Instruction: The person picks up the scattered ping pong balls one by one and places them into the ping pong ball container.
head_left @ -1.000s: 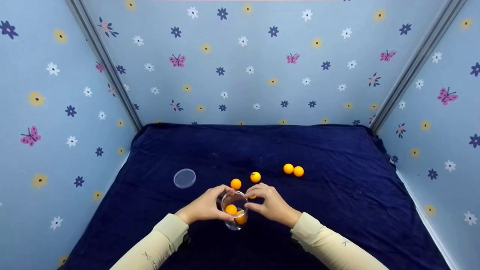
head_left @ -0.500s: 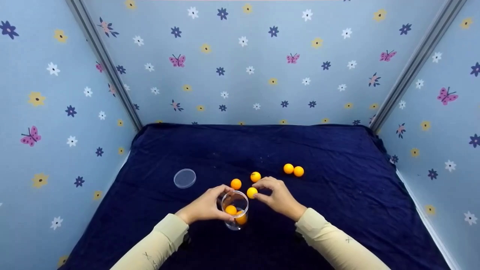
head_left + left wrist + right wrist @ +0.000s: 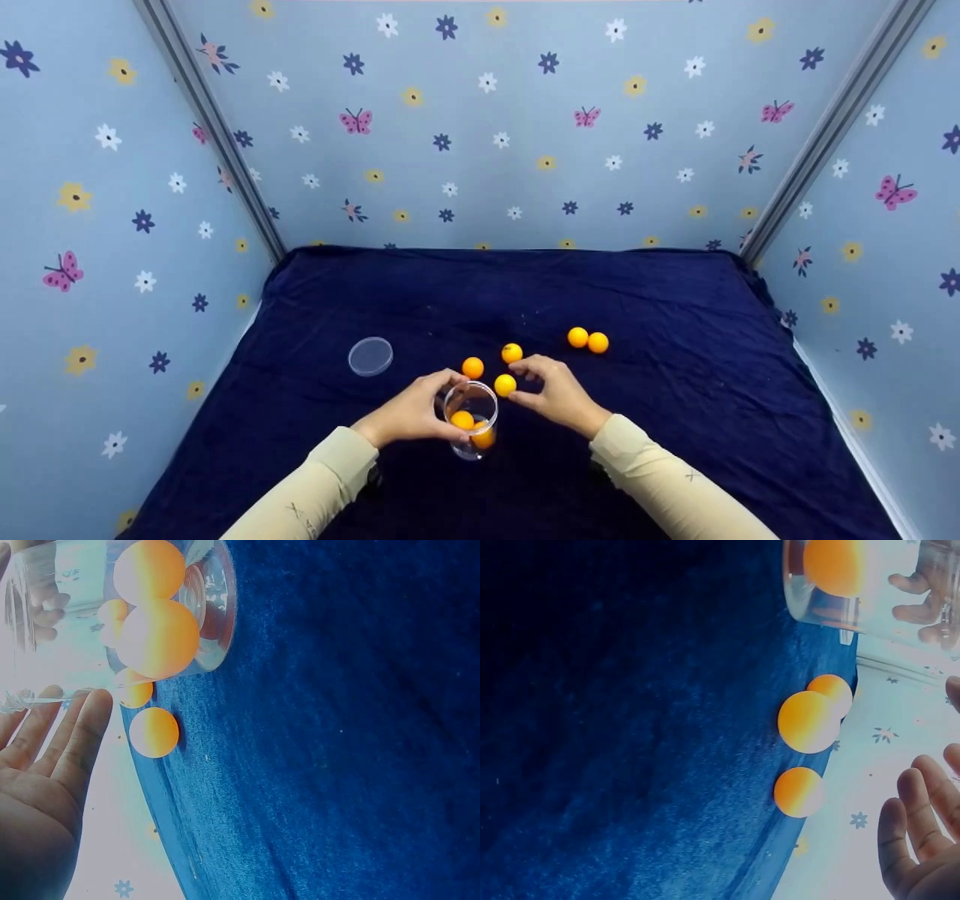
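My left hand grips a clear plastic jar near its open rim, fingers and thumb round the side. The jar stands upright on the dark blue cloth. Two orange ping-pong balls show inside it, low down. Just right of the jar, my right hand hovers with thumb and fingers spread about a loose ping-pong ball. That ball rests on the cloth, and the right wrist view shows the fingers apart from the balls.
Another ping-pong ball lies behind the jar, and one more ball sits near my right fingertips. Farther right is a pair of balls. A clear round lid lies at the left. Patterned walls enclose the cloth-covered surface.
My right hand has drawn back from the jar rim to the right, uncovering the ball beside it. Its fingers have since parted slightly. The left hand and jar have stayed still.
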Demonstrator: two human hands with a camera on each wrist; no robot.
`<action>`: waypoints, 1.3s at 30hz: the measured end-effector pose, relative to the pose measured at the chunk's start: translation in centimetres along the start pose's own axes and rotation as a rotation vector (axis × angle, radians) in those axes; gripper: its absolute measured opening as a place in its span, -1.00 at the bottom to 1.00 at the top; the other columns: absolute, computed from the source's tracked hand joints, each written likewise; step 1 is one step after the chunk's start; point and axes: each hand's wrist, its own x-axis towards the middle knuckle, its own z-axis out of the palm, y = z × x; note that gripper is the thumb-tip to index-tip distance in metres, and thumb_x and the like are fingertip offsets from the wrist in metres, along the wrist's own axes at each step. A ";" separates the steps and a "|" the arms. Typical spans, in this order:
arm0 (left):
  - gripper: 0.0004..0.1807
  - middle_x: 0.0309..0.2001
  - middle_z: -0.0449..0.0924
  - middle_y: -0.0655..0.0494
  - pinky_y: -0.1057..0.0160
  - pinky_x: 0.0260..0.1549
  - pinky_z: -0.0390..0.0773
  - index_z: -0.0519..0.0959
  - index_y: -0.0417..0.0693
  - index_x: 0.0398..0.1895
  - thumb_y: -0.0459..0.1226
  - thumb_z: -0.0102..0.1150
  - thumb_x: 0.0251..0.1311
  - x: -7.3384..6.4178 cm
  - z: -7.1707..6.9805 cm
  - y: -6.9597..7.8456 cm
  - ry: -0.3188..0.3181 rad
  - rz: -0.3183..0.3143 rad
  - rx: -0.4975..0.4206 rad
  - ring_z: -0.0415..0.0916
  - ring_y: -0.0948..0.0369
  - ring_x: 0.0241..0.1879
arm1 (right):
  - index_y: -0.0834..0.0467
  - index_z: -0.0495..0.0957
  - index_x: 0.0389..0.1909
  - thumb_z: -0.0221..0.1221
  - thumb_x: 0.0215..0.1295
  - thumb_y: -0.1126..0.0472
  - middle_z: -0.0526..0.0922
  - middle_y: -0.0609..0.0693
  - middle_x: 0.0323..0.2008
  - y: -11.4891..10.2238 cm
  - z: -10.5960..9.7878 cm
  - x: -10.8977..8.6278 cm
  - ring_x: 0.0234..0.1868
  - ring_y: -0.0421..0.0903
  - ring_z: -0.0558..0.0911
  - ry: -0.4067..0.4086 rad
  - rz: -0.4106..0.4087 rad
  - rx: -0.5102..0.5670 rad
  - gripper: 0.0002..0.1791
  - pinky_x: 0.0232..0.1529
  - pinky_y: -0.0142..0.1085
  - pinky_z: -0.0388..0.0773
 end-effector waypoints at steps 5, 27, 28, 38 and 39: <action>-0.13 0.20 0.72 0.04 0.23 0.09 0.72 0.57 -0.09 0.31 -0.06 0.81 -0.09 0.1 0.0 0.0 0.002 -0.002 0.016 0.71 -0.01 0.15 | 0.29 0.73 0.09 0.57 0.20 0.27 0.80 0.22 -0.02 0.4 0.3 0.1 -0.13 0.19 0.74 -0.034 0.049 -0.028 -0.55 -0.02 0.06 0.74; -0.18 0.21 0.73 0.08 0.20 0.16 0.67 0.59 -0.03 0.26 -0.11 0.81 -0.11 -0.1 0.0 0.1 0.002 -0.013 0.038 0.72 0.04 0.12 | 0.33 0.66 0.22 0.59 0.18 0.23 0.77 0.22 0.12 1.7 1.5 1.3 -0.06 0.19 0.76 -0.196 0.161 -0.117 -0.40 0.03 0.06 0.72; -0.18 0.22 0.73 0.08 0.20 0.18 0.67 0.59 -0.03 0.26 -0.11 0.81 -0.11 -0.1 0.1 0.0 0.003 -0.012 0.043 0.71 0.05 0.13 | 0.32 0.66 0.23 0.58 0.18 0.23 0.76 0.22 0.12 1.8 1.5 1.2 -0.06 0.18 0.76 -0.202 0.167 -0.117 -0.40 0.03 0.06 0.72; -0.21 0.24 0.71 0.08 0.17 0.20 0.66 0.59 0.01 0.24 -0.12 0.81 -0.10 0.0 0.0 -0.1 -0.004 -0.021 0.046 0.69 0.07 0.17 | 0.27 0.65 0.26 0.57 0.19 0.22 0.76 0.15 0.10 4.0 2.9 1.0 -0.09 0.03 0.75 -0.224 0.182 -0.097 -0.39 0.01 -0.01 0.73; -0.21 0.24 0.71 0.08 0.17 0.21 0.66 0.59 0.02 0.24 -0.12 0.81 -0.10 0.1 0.0 -0.1 -0.003 -0.025 0.045 0.69 0.08 0.17 | 0.28 0.65 0.26 0.56 0.20 0.23 0.76 0.16 0.11 4.1 3.0 1.1 -0.10 0.03 0.75 -0.224 0.178 -0.090 -0.40 0.00 -0.01 0.73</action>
